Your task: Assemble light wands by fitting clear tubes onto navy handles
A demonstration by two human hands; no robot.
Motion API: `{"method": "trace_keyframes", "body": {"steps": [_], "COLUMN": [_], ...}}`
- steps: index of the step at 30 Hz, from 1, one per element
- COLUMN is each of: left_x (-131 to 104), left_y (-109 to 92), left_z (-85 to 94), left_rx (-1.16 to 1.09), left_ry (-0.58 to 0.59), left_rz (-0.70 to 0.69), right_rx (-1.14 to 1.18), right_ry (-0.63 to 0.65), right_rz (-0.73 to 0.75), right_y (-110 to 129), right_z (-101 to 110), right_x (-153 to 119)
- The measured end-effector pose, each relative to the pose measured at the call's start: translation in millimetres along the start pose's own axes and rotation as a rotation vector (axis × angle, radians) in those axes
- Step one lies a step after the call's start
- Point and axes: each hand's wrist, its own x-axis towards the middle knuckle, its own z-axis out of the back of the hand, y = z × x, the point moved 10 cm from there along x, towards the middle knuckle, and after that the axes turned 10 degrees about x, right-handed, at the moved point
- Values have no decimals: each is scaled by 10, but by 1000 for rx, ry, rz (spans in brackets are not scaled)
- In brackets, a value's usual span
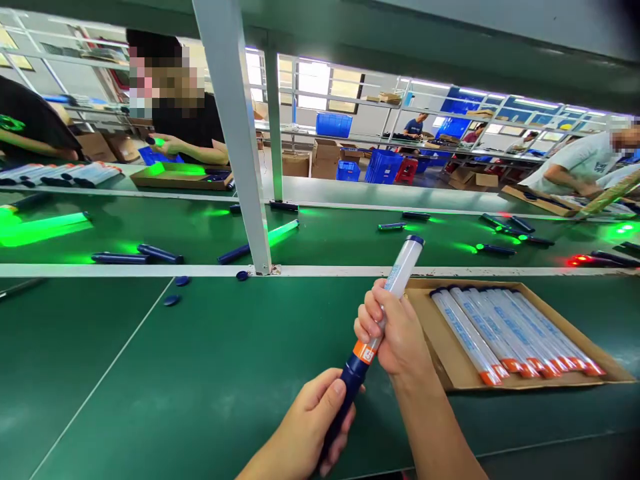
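Note:
My left hand (320,417) is wrapped round the dark blue handle (353,377) of a light stick, which slants up and to the right over the green bench. Higher up, my right hand (393,327) grips the stick's clear tube (403,267), printed in blue, with a dark cap at the top. An orange band (365,352) lies where tube meets handle; whether the two are fastened cannot be told. Right of my hands, a shallow cardboard tray (460,380) holds several clear tubes (500,327) with orange ends, laid side by side.
Three dark blue caps (172,301) lie at the left near the white rail (325,271). Beyond it, several dark handles (120,258), some glowing green or red, lie on a green belt (330,243). A white post (235,133) rises ahead. Co-workers (193,127) stand across the line.

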Motion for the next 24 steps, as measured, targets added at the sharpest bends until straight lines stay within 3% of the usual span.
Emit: {"method": "trace_keyframes", "body": {"steps": [8,10,12,14,16,21,24], "left_x": [-21,-4,-28,-62,-36,-78,-125], "left_y": [7,17,-62,-152,-151,-269,-351], "left_z": [-60,11,155,229,194,-162,-252], "left_rx": [-139,-23,194,331,241,-314,-431], "left_ry": [-53,-155,-332,-426,-333,133,196], "left_rz": [-10,-50,-145,-216,-190,-37,-18], "right_rx": [-56,-118,-202,-278,-319,-94,88], "right_ry": [-48,-101,-151,-148,-54,210,239], "right_rz": [66,76,76,62,33,-19,-36], "right_y": [-18,-60,-91,-94,-63,113,140], "right_z": [-85,-63,-29,-33,-116,-433,-557], "right_x": [-42,-39,-26,1,35,58,65]}}
